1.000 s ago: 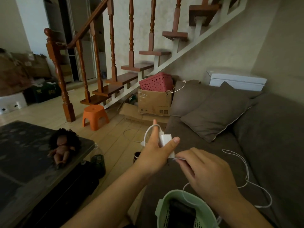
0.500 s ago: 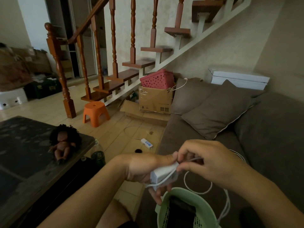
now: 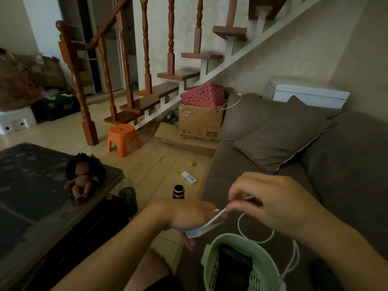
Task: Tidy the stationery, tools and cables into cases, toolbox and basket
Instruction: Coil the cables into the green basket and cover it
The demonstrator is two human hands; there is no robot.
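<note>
My left hand (image 3: 190, 217) grips a white charger block (image 3: 207, 226) just above the rim of a pale green basket (image 3: 212, 259) on the sofa seat. My right hand (image 3: 270, 206) pinches the charger's thin white cable (image 3: 255, 240) close to the block. The cable loops down to the right of the basket. A dark object lies inside the basket.
A brown sofa (image 3: 336, 185) with a cushion (image 3: 279, 135) fills the right. A dark table (image 3: 31, 196) with a doll (image 3: 83, 177) stands at the left. On the floor are a white power strip (image 3: 189, 177), a dark bottle (image 3: 178, 192) and an orange stool (image 3: 123, 139). A pink basket (image 3: 202, 95) tops a cardboard box.
Both hands have dropped from over the sofa to just above the green basket. My left hand has turned palm down around the charger, and the cable loop has shortened and come closer.
</note>
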